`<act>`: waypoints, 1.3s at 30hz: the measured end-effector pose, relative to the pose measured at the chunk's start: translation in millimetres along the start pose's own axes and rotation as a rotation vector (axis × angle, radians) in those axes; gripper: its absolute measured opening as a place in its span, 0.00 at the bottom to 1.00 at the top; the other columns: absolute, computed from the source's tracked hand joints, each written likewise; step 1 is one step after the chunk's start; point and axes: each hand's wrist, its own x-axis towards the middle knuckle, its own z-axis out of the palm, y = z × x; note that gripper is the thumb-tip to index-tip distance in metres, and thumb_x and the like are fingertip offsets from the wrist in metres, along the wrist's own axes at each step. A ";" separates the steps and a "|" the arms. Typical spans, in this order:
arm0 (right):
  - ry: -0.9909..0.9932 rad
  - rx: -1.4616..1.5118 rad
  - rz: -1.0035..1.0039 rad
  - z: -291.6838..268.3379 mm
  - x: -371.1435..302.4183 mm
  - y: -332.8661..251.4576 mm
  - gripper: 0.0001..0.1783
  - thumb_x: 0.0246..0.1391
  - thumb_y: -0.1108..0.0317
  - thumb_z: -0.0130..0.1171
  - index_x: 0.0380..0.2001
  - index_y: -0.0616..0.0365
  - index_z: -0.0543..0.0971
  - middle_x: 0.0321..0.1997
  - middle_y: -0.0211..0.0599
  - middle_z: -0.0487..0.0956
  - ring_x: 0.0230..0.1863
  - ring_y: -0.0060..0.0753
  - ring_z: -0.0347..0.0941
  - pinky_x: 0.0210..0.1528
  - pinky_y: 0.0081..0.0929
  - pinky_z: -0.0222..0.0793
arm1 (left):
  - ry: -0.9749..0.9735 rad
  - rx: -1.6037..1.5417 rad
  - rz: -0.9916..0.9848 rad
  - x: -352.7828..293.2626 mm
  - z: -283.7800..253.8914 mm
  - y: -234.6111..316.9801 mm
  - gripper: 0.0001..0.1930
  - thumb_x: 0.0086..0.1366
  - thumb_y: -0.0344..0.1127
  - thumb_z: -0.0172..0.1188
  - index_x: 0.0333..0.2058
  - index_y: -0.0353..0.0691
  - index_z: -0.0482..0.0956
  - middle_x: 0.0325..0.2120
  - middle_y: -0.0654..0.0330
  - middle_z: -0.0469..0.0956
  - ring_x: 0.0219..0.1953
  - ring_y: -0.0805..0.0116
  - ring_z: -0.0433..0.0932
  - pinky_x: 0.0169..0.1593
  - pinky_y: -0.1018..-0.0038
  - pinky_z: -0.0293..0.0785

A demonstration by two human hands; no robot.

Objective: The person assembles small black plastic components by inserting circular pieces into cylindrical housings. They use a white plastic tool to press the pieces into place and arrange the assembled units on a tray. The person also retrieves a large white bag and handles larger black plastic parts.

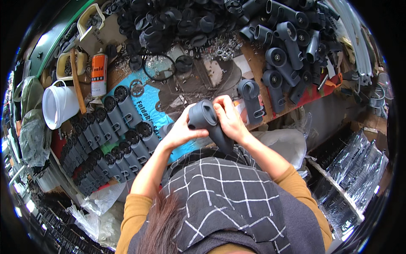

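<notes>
In front of my apron I hold a dark grey plastic part (pixel 204 114) with a round, ridged cap end and a tapering tubular arm that points down toward me. My left hand (pixel 182 129) is wrapped round its left side, thumb underneath. My right hand (pixel 229 117) has its fingers closed against the right edge of the round end; whether a small piece is also between them is hidden. A similar grey part (pixel 250 95) lies on the bench just right of my hands. A blue printed sheet (pixel 146 99) is on the bench to the left.
Rows of grey tubular parts (pixel 112 131) stand at left. Loose round caps (pixel 169 21) and more tubular parts (pixel 283 59) are heaped at the back. Small metal pieces (pixel 224 51) are scattered between. A white bucket (pixel 61 106), spray can (pixel 99 74) and wooden handle (pixel 78 82) stand far left.
</notes>
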 end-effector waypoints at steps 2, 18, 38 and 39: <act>-0.003 -0.187 -0.229 -8.4 -8.2 -20.9 0.12 0.62 0.62 0.48 0.31 0.61 0.71 0.28 0.47 0.71 0.33 0.51 0.68 0.37 0.39 0.64 | 0.069 0.023 0.037 -8.2 6.0 11.7 0.47 0.43 0.40 0.77 0.60 0.39 0.57 0.54 0.55 0.66 0.57 0.63 0.65 0.61 0.68 0.59; -0.041 -0.180 -0.263 -11.7 -37.9 -63.1 0.13 0.59 0.64 0.50 0.25 0.61 0.68 0.22 0.48 0.68 0.26 0.52 0.66 0.29 0.44 0.60 | 0.153 0.482 0.470 -31.6 35.3 33.4 0.47 0.40 0.33 0.78 0.57 0.39 0.56 0.48 0.52 0.67 0.50 0.57 0.70 0.54 0.63 0.66; -0.155 -0.069 0.072 4.7 -44.2 -51.0 0.39 0.39 0.67 0.65 0.56 0.59 0.61 0.44 0.43 0.72 0.45 0.40 0.72 0.47 0.34 0.67 | 0.392 -0.726 0.043 -2.1 33.1 44.4 0.32 0.69 0.62 0.37 0.47 0.37 0.74 0.37 0.59 0.78 0.41 0.70 0.76 0.49 0.73 0.68; -0.151 -0.089 0.095 8.0 -45.1 -50.1 0.38 0.39 0.67 0.64 0.56 0.59 0.61 0.44 0.44 0.72 0.44 0.41 0.72 0.47 0.34 0.68 | 0.492 -0.769 0.030 3.8 38.4 39.5 0.27 0.73 0.53 0.34 0.47 0.39 0.76 0.38 0.61 0.78 0.40 0.72 0.74 0.50 0.74 0.66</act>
